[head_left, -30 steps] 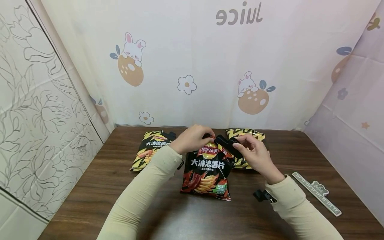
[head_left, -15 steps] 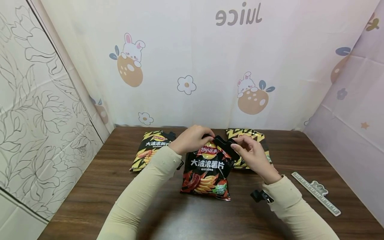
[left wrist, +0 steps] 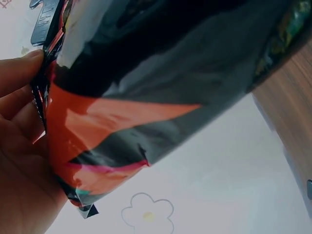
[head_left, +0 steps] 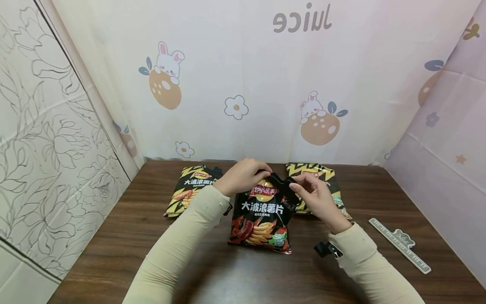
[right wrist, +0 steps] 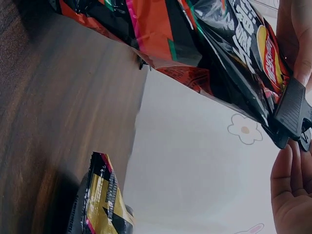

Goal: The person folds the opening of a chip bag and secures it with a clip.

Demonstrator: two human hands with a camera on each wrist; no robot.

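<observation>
A black-and-red bag of potato chips point(head_left: 262, 228) stands upright mid-table, its front facing me. My left hand point(head_left: 246, 175) pinches the top edge near its left corner; in the left wrist view the thumb point(left wrist: 22, 70) presses against the folded rim. At the right part of that edge sits a black bag clip point(head_left: 282, 182), and my right hand point(head_left: 319, 198) grips its handle. The right wrist view shows the clip's ridged arm point(right wrist: 291, 109) across the bag's top corner, with right-hand fingers point(right wrist: 290, 180) behind it.
Behind on the left lies a yellow-and-black chip bag point(head_left: 184, 194) with a black clip point(head_left: 214, 171) at its top. Another yellow-and-black bag point(head_left: 328, 179) lies behind my right hand. A pale green long clip point(head_left: 402, 247) rests on the wooden table point(head_left: 114, 249) at right.
My right hand has shifted a little to the left with the black clip, farther along the bag's top edge. The left hand and the bag have hardly moved.
</observation>
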